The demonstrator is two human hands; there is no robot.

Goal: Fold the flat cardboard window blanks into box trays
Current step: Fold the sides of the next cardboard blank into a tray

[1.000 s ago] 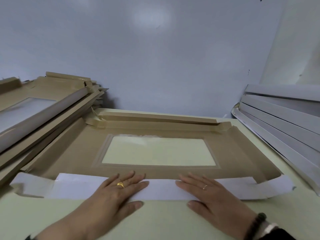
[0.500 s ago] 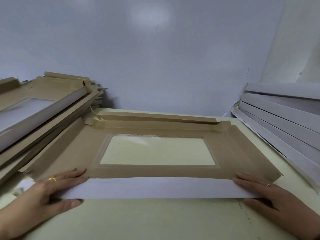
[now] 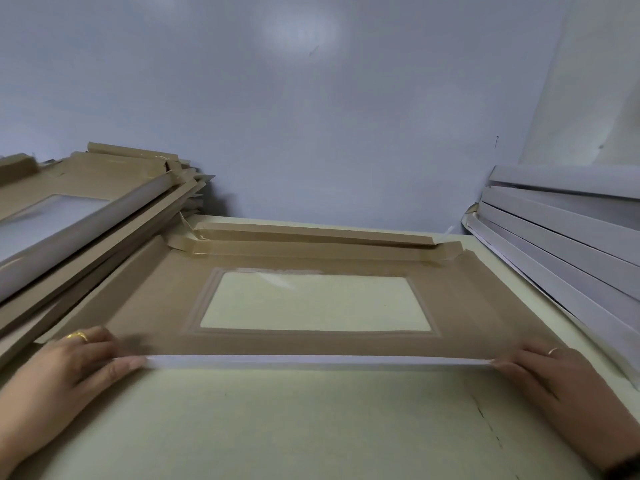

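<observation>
A brown cardboard window blank (image 3: 311,345) lies flat on the pale table (image 3: 311,427), its rectangular window (image 3: 313,303) showing the table through it. The near flap (image 3: 311,360) stands turned up, so only its thin white edge shows. My left hand (image 3: 69,370) holds the flap's left end, thumb on the near side and fingers over the top. At the flap's right end my right hand (image 3: 554,375) holds it the same way. The far flap (image 3: 311,249) lies folded over along the back.
A slanted stack of folded brown window trays (image 3: 86,220) crowds the left side. White-sided stacked pieces (image 3: 571,244) lean along the right. A plain wall (image 3: 311,133) closes the back just behind the blank.
Both hands slid from the middle of the near flap out to its two ends. The flap, lying flat with its white side up before, has been raised on its crease.
</observation>
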